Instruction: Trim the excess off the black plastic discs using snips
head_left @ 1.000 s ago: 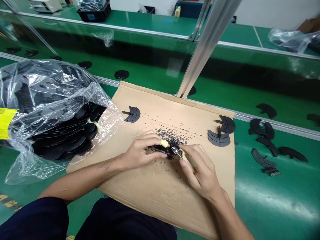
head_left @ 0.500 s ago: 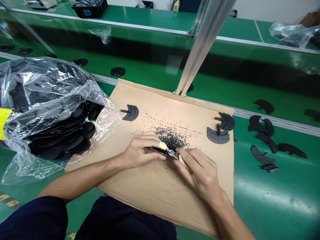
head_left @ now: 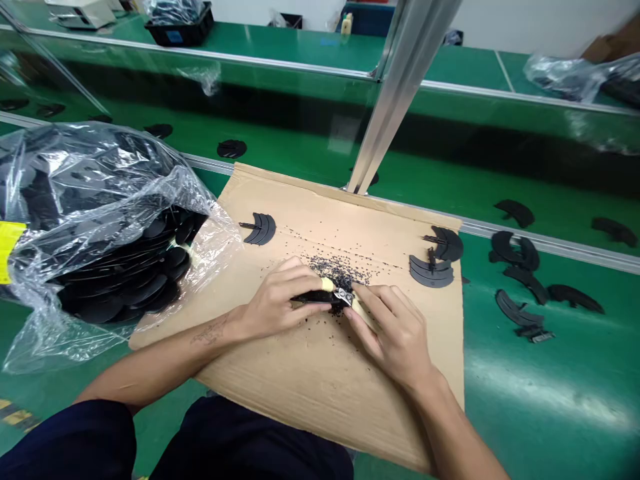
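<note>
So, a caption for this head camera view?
Left hand holds a curved black part, right hand small metal snips, above flat brown cardboard.

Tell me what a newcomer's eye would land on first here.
The eye goes first to the bulging clear plastic bag of flat black parts at the left, beside the brown cardboard sheet. At the middle of the sheet, the left hand grips a black piece while the right hand holds small metal cutters to it, just below a heap of black crumbs.
</note>
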`<state>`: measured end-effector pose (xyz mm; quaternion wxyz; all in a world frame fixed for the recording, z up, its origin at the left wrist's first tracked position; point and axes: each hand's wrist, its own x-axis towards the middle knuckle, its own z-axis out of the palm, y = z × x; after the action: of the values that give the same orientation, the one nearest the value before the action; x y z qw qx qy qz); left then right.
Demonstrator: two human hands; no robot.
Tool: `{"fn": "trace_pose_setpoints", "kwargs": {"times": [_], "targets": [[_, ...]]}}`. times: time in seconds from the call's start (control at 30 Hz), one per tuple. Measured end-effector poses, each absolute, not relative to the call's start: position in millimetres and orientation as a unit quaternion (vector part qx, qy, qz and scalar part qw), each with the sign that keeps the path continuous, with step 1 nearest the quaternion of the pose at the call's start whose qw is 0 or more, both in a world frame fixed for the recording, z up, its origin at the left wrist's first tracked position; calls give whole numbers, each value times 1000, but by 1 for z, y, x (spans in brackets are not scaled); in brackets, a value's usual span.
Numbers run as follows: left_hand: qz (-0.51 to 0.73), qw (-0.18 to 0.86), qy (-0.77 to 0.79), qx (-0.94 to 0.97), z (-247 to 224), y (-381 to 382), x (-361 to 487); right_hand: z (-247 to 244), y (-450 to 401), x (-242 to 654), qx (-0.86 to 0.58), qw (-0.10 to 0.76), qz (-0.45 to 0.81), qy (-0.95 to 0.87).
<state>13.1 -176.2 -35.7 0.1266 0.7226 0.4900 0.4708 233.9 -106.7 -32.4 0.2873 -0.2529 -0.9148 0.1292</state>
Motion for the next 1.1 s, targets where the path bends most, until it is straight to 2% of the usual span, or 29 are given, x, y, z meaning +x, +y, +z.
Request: {"fn": "trace_pose_setpoints", "kwargs": {"times": [0.27, 0.4, 0.57, 0.67, 0.77, 0.87, 0.97, 1.1], "targets": [[509, 202, 482, 684, -38, -180, 14, -31, -110, 231, -284, 340, 314, -839], [513, 215, 451, 698, -41, -181, 19, -29, -113, 229, -231, 358, 315, -848], [426, 123, 470, 763, -44, -181, 16, -28, -115, 229, -152, 354, 249, -889], [397, 121, 460, 785, -47, -181, 13, -26, -114, 230, -157, 356, 326, -862], [429, 174, 450, 764, -48, -181, 12, -24, -110, 233, -198, 371, 397, -816], [475, 218, 446, 727, -44, -180, 12, -26, -105, 236, -242, 376, 331, -831], [508, 233, 435, 706, -39, -180, 12, -29, -101, 237, -225, 353, 239, -876], [523, 258, 427, 691, -37, -181, 12, -29, -102, 236, -203, 335, 205, -897]]}}
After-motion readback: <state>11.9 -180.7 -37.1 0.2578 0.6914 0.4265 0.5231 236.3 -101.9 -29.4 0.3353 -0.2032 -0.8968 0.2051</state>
